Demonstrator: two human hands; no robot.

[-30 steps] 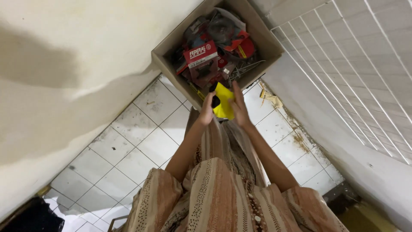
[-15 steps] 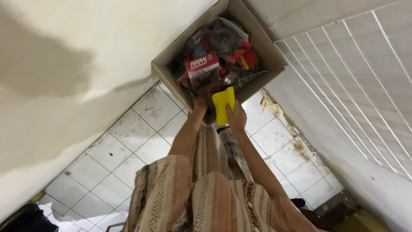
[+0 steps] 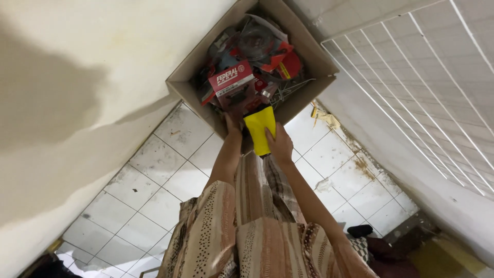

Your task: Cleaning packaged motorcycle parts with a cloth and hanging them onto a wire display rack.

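The yellow tool [image 3: 260, 129], a flat yellow body with a dark end toward the box, is held at the near wall of the cardboard box [image 3: 309, 49], level with its rim. The right hand [image 3: 280, 145] has its grip clamped on the lower part of the yellow tool, thumb laid along the yellow face. The left hand [image 3: 233, 125] is pressed against the near wall of the cardboard box just beside the tool; its fingers are hidden, so whether its grip is apart or together cannot be told. The box stands on the white tiled floor [image 3: 154, 159], in the corner between a cream wall [image 3: 77, 77] and a white wire rack [image 3: 422, 77]. Inside lie a red carton [image 3: 230, 77], red-and-black packaged items [image 3: 280, 56] and thin metal wire parts [image 3: 288, 88]. Both forearms extend from patterned brown striped clothing [image 3: 247, 237].
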